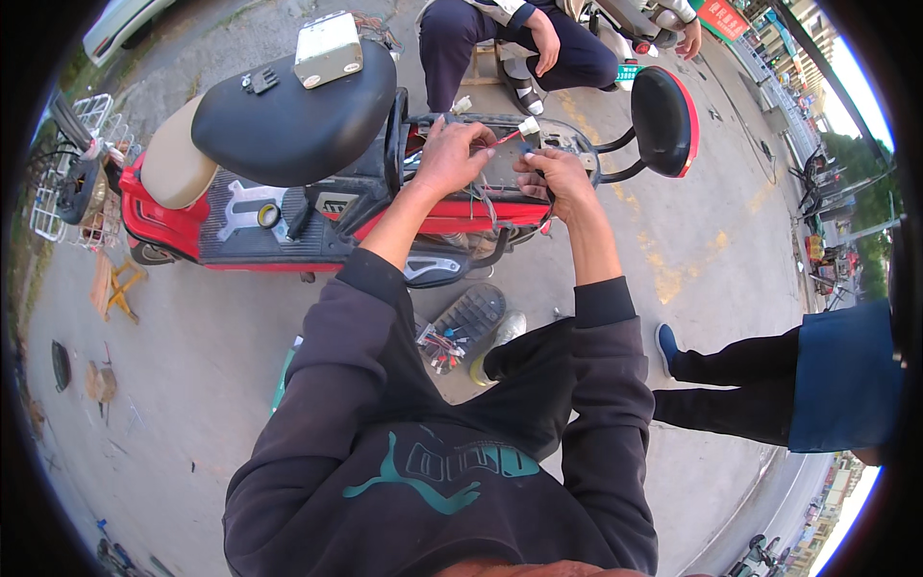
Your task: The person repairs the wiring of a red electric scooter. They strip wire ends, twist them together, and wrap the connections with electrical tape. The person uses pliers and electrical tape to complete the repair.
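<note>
My left hand (452,156) is closed over the open rear compartment of a red scooter (260,252), its fingers pinching thin wires. A red wire (506,138) runs from those fingers toward a white plug connector (528,126). Just to the right, my right hand (560,179) is closed with its fingertips close to the wires. Something small and dark shows at its thumb and finger, too small to name. Loose wires (488,204) hang over the scooter's side below my hands. Behind them lies the open compartment (558,140).
A white metal box (328,50) rests on the black seat (298,120) at left. The footboard holds a tape roll (268,215). Bundled connectors (444,348) lie by my foot. One person (524,43) sits opposite; another (740,385) stands at right. The padded backrest (663,123) sticks out.
</note>
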A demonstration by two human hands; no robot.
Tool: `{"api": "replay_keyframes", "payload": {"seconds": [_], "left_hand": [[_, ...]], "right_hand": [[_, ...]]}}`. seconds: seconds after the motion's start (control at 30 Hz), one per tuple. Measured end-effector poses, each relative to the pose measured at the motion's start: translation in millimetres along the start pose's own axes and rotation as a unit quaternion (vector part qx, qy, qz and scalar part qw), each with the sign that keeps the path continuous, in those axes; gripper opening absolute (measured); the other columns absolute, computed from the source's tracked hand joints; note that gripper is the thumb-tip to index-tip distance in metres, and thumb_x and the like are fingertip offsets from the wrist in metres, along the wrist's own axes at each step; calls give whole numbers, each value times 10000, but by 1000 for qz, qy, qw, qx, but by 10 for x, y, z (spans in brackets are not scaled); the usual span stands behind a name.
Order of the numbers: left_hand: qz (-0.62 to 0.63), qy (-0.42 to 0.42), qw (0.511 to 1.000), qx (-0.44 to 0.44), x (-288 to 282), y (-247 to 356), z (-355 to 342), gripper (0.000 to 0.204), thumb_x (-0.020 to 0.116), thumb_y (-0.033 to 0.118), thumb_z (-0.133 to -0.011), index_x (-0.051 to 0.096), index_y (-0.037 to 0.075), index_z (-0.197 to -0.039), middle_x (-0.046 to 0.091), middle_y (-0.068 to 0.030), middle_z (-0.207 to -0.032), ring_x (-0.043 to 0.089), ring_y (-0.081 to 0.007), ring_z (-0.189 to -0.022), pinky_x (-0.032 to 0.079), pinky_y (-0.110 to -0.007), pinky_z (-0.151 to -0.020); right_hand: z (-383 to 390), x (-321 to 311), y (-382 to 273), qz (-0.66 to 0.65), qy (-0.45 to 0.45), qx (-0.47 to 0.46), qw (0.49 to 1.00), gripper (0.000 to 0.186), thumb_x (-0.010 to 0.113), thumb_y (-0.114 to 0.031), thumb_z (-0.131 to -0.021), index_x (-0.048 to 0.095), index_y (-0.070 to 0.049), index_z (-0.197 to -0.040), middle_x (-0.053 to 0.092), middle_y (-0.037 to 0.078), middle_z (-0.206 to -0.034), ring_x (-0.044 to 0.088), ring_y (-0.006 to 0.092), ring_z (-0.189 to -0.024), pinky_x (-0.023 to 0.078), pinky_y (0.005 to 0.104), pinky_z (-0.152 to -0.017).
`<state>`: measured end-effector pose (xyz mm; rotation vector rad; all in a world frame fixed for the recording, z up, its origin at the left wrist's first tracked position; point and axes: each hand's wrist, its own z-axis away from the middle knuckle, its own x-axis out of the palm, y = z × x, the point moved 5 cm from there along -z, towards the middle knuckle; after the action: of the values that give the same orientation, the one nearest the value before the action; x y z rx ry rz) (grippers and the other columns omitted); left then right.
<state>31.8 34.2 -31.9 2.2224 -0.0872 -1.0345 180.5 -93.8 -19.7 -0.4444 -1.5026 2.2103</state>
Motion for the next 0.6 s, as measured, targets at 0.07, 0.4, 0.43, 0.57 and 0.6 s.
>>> {"api": "replay_keyframes", "payload": {"seconds": [0.07,0.4,0.43,0.57,0.6], "left_hand": [[10,4,1000,-3,-3,2,-2,249,714,262,-892,685,160,-1117,694,-35,-968,653,-247,-1022,244,-588,-1187],[14,4,1000,6,-21,48,2,323,695,315,-891,670,171,-1179,685,-28,-989,625,-253,-1068,215,-594,-1200],[12,5,1000,6,-15,30,4,322,691,322,-894,671,170,-1177,684,-27,-982,623,-252,-1068,215,-594,-1200],[11,4,1000,1,-22,16,12,293,696,313,-897,676,171,-1153,683,-24,-969,627,-246,-1059,220,-590,-1195],[16,3,1000,-1,-29,21,12,277,699,302,-899,677,172,-1142,683,-23,-964,632,-244,-1046,221,-591,-1193]], "right_hand": [[3,30,3,46,-7,-12,999,251,605,-123,-996,639,56,-1169,711,118,-977,681,157,-716,569,275,-608],[-59,266,-89,119,-3,-55,991,221,633,-135,-995,675,40,-1121,718,104,-954,677,141,-665,453,234,-454],[-72,273,-79,117,-5,-60,991,220,634,-136,-994,676,39,-1120,719,106,-956,678,141,-666,450,232,-453],[-99,271,-37,106,-7,-73,992,218,641,-135,-988,683,37,-1115,726,110,-968,685,141,-677,443,222,-453],[-91,270,-34,103,-6,-72,992,217,643,-134,-985,685,36,-1114,728,110,-973,686,141,-680,442,219,-454]]}}
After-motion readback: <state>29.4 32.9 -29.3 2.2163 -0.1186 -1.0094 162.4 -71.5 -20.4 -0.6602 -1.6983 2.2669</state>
